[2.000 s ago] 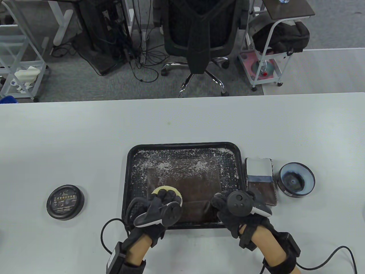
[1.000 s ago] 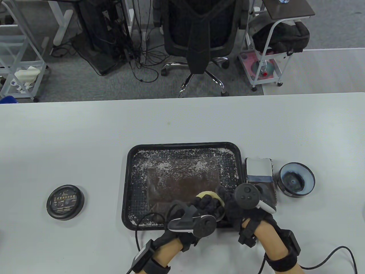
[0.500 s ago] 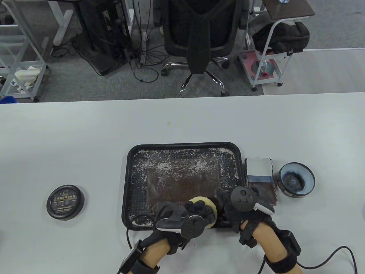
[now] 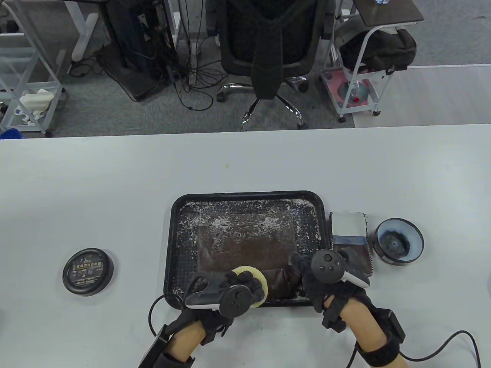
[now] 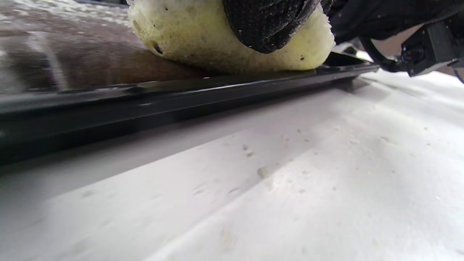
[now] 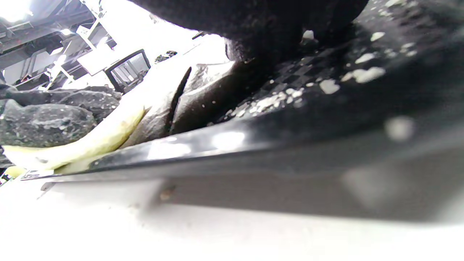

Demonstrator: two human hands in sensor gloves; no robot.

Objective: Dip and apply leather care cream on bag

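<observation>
A brown leather bag (image 4: 245, 245) lies flat in a black tray (image 4: 245, 196) speckled with white flecks. My left hand (image 4: 245, 284) grips a round yellow sponge (image 4: 251, 271) and presses it onto the bag's near edge, just inside the tray rim. In the left wrist view the sponge (image 5: 203, 47) sits squashed on the brown leather (image 5: 72, 61) under a gloved fingertip (image 5: 268, 21). My right hand (image 4: 301, 268) holds the bag's near right corner with bent fingers. The right wrist view shows the sponge (image 6: 90, 143) at the left and the bag (image 6: 203, 101) behind the tray rim (image 6: 253, 145).
An open cream jar (image 4: 399, 240) stands right of the tray, with a folded cloth and white block (image 4: 350, 237) between them. The jar's black lid (image 4: 88, 271) lies on the table at the left. An office chair (image 4: 268, 46) stands beyond the far edge.
My left hand swept the sponge rightward along the bag's near edge, then back left toward the middle. The right hand has barely moved.
</observation>
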